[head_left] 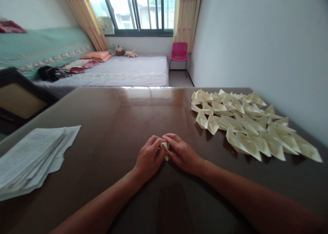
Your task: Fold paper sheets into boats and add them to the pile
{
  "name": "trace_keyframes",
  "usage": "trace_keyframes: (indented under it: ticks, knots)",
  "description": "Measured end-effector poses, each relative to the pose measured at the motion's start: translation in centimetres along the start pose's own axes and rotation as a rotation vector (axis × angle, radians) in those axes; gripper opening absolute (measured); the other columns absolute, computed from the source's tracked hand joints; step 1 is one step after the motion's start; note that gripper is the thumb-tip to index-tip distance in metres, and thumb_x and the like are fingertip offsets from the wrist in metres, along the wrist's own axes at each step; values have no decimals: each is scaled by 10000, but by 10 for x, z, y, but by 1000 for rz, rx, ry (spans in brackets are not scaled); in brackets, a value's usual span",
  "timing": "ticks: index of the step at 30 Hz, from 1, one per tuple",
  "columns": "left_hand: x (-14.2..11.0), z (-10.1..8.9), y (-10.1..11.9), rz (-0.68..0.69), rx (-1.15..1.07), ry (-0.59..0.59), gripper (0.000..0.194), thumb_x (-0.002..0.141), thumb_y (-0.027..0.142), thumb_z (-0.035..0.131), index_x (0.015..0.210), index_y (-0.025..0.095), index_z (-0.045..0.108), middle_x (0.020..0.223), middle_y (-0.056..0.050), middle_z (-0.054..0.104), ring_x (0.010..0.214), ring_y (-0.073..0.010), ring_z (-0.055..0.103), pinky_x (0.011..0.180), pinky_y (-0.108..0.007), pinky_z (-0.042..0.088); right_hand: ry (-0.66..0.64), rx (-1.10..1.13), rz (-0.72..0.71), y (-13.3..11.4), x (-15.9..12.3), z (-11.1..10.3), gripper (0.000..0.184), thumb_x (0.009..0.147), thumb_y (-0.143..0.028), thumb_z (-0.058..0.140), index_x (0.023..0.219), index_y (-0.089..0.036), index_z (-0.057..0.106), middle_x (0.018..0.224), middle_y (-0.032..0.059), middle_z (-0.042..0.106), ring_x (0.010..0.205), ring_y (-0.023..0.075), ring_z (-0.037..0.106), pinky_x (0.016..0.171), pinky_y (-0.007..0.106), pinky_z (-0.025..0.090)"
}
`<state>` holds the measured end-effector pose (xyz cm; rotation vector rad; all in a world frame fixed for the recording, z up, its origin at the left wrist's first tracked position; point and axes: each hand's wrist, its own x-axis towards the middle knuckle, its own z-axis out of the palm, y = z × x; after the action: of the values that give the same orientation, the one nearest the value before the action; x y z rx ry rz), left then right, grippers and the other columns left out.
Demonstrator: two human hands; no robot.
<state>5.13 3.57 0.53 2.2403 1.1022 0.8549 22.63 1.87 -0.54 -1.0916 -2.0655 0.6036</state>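
Between my two hands, low over the middle of the brown table (pixel 107 148), is a small piece of folded cream paper (pixel 165 146). My left hand (pixel 150 156) grips it from the left, thumb and fingers closed around its edge. From the right, my right hand (pixel 183 153) pinches the same paper, and the fingertips of both hands nearly meet at its top. Most of the paper is covered by my fingers, so its full shape is hidden. Many folded cream paper boats (pixel 248 140) stand in close rows to the right of my hands.
A stack of printed paper sheets (pixel 33 158) lies at the table's left side. A dark-framed chair (pixel 23 97) stands beyond the left edge. Past the far edge are a bed (pixel 143 68) and a pink chair (pixel 179 52). A white wall (pixel 256 39) runs along the right.
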Motion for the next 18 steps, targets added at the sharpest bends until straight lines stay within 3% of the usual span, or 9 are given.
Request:
trace_keyframes:
  ticks: [5,11,18]
  knots:
    - [-2,6,4,16,149,35,214,878,178,450,1077,233,508,1015,-45,541,949,-181,541,822,-318,480,27,-94,-22,-4,1,4,629,801,-107,494,1402,-196,331,1320,139,464,1257,242,431,1060,435,406]
    - [0,13,-2,-2,22,72,247,846,139,457,1079,220,440,1049,-54,463,870,-157,529,724,-282,494,38,-122,-35,-10,4,1,685,788,-59,427,1437,-199,260,1326,140,422,1238,238,439,1031,415,438]
    - [3,13,-6,6,87,63,259,781,100,484,1006,219,437,949,-19,471,763,-144,502,676,-270,449,72,-95,45,-3,3,1,620,754,-81,476,1344,-207,335,1300,124,406,1089,225,519,908,375,496]
